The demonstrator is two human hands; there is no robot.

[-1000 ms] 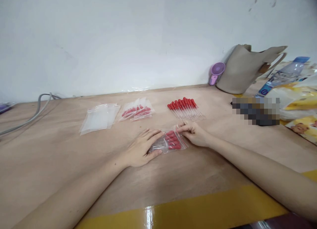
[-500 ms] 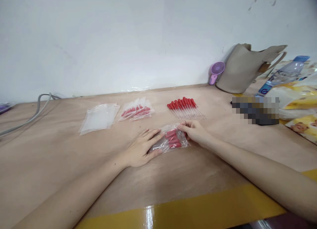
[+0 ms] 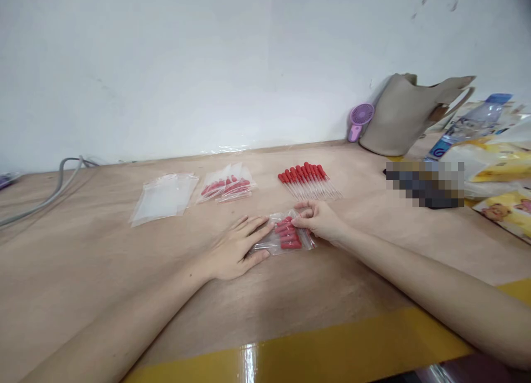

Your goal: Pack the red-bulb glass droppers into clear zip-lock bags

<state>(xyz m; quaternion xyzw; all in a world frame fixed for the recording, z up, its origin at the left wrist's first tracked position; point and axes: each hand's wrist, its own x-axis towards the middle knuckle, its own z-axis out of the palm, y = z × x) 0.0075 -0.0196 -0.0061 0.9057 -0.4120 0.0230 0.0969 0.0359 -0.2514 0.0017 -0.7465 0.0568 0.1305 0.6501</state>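
A clear plastic zip bag lies on the table with several red-ended pieces inside it. Over the bag's left end rests my left hand, flat with its fingers spread. My right hand has its thumb and index finger closed at the bag's upper right corner, the thumb close to the red ends. Beyond the bag, a fan-shaped row of loose sticks with red ends and thin clear stems lies side by side. To its left are filled bags with red pieces, and a stack of flat clear bags.
Along the wall at the right stand a purple hand fan and a beige bag. A water bottle, a yellow-white package and a pixelated dark object lie at far right. A grey cable runs at left.
My right thumb has shifted left and down onto the bag near the red ends. The red pieces look more spread apart inside. My left hand stays in place.
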